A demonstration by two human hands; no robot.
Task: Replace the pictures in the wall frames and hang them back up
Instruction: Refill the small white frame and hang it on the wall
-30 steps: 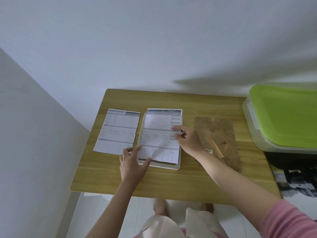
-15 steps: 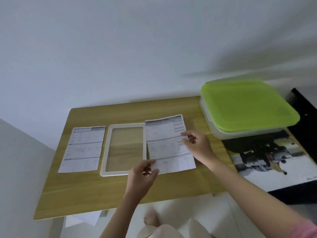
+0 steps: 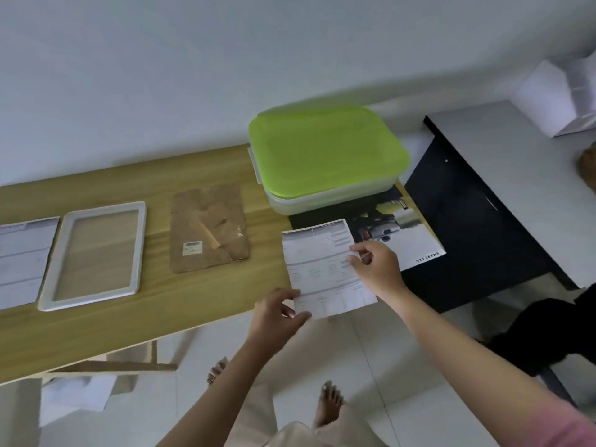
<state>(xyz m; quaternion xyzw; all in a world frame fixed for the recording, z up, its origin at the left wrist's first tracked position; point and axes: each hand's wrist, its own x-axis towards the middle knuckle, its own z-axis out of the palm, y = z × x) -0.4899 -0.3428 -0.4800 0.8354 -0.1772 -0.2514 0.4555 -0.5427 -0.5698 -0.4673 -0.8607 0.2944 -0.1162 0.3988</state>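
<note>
Both hands are holding the printed sheet point(image 3: 325, 269) over the right end of the wooden worktop point(image 3: 154, 317), well to the right of the white frame point(image 3: 93, 254) — the left hand point(image 3: 277, 314) is pinching its lower left corner between thumb and curled fingers, and the right hand point(image 3: 375, 269) is pinching its right edge the same way. The white frame is lying flat and glass-only on the worktop, with a second printed sheet point(image 3: 24, 261) lying just left of the frame and the brown backing board point(image 3: 209, 232) lying to its right. Further right of the frame, a green-lidded container point(image 3: 325, 153) is sitting on a car poster point(image 3: 409, 240).
</note>
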